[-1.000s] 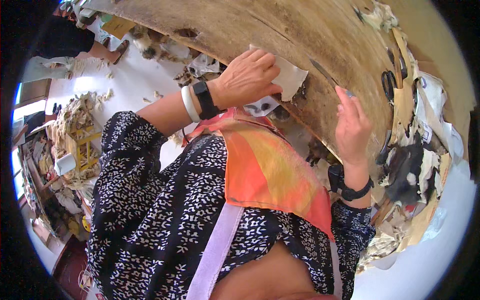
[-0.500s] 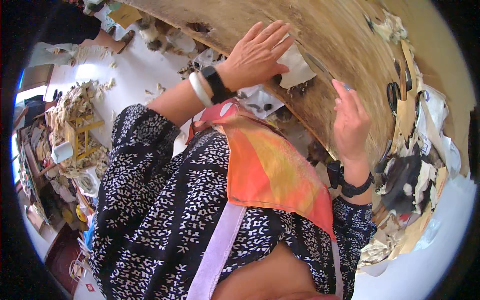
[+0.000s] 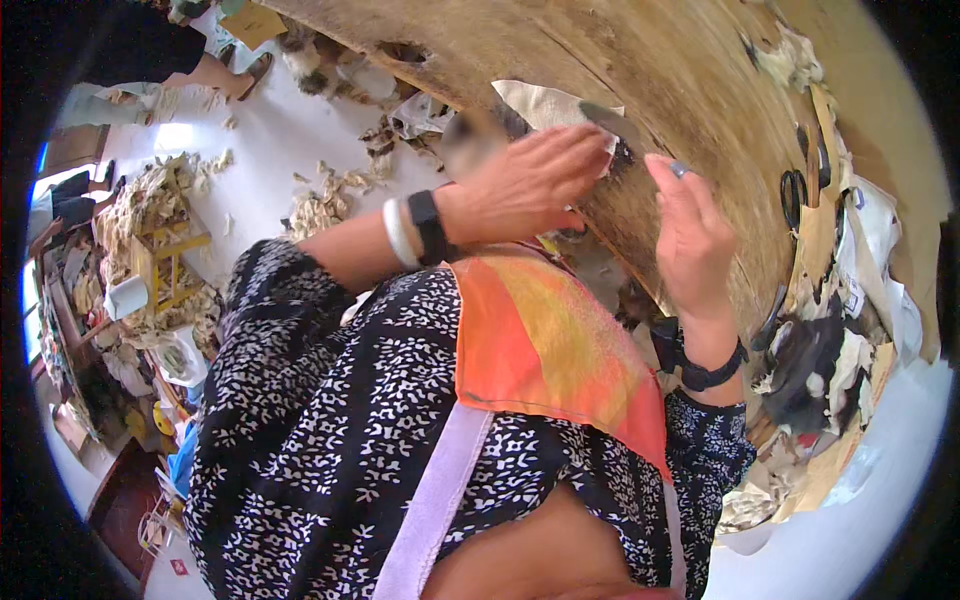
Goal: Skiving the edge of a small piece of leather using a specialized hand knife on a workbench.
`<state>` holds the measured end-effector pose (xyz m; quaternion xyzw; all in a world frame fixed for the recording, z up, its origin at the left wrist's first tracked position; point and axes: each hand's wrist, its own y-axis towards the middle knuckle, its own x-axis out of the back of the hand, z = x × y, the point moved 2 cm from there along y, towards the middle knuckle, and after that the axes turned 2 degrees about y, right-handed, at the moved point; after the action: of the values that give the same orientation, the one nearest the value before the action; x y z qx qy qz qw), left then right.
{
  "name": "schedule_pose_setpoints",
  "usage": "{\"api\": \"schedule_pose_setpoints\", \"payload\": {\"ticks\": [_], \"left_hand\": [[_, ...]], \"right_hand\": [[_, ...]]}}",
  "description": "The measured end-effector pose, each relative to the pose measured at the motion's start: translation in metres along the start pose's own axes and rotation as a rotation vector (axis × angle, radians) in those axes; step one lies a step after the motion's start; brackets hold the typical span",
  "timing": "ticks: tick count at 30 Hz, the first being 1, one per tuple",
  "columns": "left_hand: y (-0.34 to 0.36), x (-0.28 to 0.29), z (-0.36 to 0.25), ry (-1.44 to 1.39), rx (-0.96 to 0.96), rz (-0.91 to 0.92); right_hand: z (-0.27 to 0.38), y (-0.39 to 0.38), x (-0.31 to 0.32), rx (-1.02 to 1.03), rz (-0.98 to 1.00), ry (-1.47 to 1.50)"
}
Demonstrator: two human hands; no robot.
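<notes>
On the wooden board (image 3: 720,150) lies a pale off-white piece of hide (image 3: 540,103), with dark fur showing along its edges. My left hand (image 3: 540,175) reaches across the hide's near edge, fingers stretched out and close together, gripping nothing. To the right, my right hand (image 3: 692,230) is closed, with a ring on one finger. From it a grey knife blade (image 3: 612,122) points left over the hide, close to my left fingertips. The knife's handle is hidden inside the fist.
Black-handled scissors (image 3: 793,200) hang at the board's right side, near a black-and-white fur piece (image 3: 815,365) and scraps. At left, a heap of pale hide scraps (image 3: 150,215) surrounds a yellow wooden stool (image 3: 172,265). A person's foot (image 3: 255,75) shows at upper left.
My left hand has drawn back toward me from the hide's far part. The hide has shifted left and turned. The knife blade has swung left over it; my right hand has barely moved.
</notes>
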<state>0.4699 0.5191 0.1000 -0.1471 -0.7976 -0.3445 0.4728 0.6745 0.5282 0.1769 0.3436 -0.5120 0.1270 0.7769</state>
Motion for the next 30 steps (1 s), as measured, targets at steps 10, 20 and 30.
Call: {"api": "schedule_pose_setpoints", "payload": {"ticks": [10, 20, 30], "left_hand": [[-0.005, -0.055, -0.002, 0.052, -0.170, -0.068], [-0.018, -0.064, 0.002, -0.001, -0.218, -0.118], [0.000, -0.049, -0.001, -0.044, -0.230, -0.009]], "right_hand": [[0.020, 0.009, -0.030, 0.348, 0.216, -0.237], [0.003, 0.016, -0.056, 0.380, 0.124, -0.139], [0.006, 0.038, -0.053, 0.289, 0.074, -0.058]]}}
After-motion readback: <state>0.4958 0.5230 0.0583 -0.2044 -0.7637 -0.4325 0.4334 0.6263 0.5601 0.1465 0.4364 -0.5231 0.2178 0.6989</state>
